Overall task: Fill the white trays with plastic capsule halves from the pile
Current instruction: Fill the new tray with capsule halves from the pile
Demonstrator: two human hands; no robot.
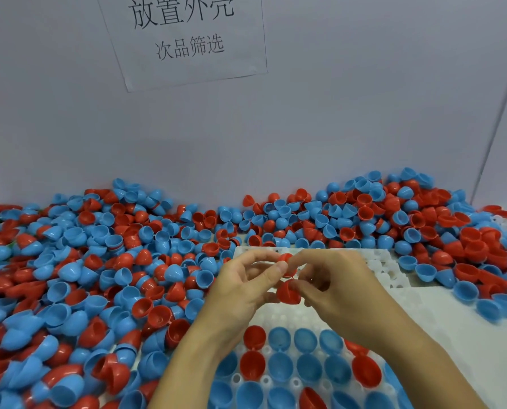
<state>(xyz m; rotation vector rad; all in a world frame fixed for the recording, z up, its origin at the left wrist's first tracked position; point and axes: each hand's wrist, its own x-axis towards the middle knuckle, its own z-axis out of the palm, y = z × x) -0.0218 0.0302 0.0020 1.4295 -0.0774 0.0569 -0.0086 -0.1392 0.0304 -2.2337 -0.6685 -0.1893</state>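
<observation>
Head view: both hands meet above the white tray (405,308). The left hand (243,287) pinches a red half (284,258); the right hand (334,281) grips another red half (287,292), partly hidden by fingers. The pile (98,261) spreads from 9 to 2 o'clock; the tray's bottom edge is cut off.

left hand (240,287) — bare, no glove; right hand (334,284) — bare; forearms unsleeved; no rings or watch
</observation>
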